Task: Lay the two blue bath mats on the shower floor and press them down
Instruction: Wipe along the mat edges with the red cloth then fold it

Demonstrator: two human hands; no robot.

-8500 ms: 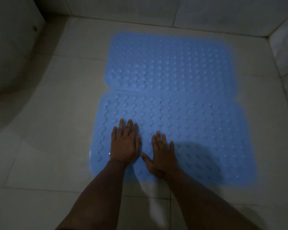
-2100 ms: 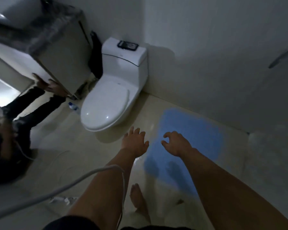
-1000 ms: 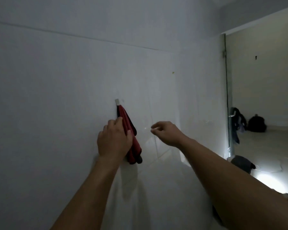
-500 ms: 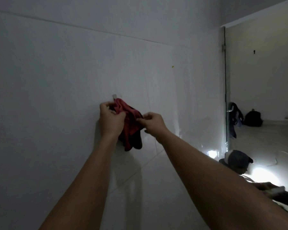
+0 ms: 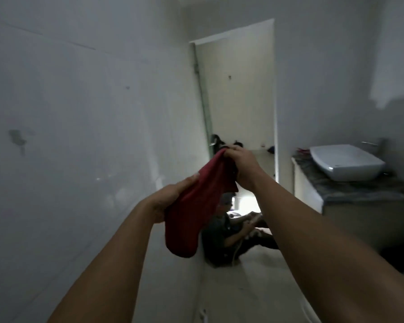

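A red cloth (image 5: 196, 203) is now held in mid-air at the centre of the frame, whereas half a second ago it was being worked off a small hook on the wall; the hook is no longer in view. The blue bath mats, seen flat on the floor earlier, are out of the frame now, so their place cannot be checked here; the laying and pressing is judged done or set aside, since the cloth is no part of that task. Nearest the camera, both bare forearms are stretched forward from the lower edge. The left hand (image 5: 173, 199) is closed on the lower part of the cloth, just left of centre, with the palm turned inward. The right hand (image 5: 240, 166) is raised higher, just right of centre, and is pinched on the cloth's top edge, so the cloth is drawn slanting between them. Farther off, a seated person (image 5: 233, 231) is seen low on the floor, a white basin (image 5: 345, 163) at right, and an open doorway (image 5: 238, 94) beyond.
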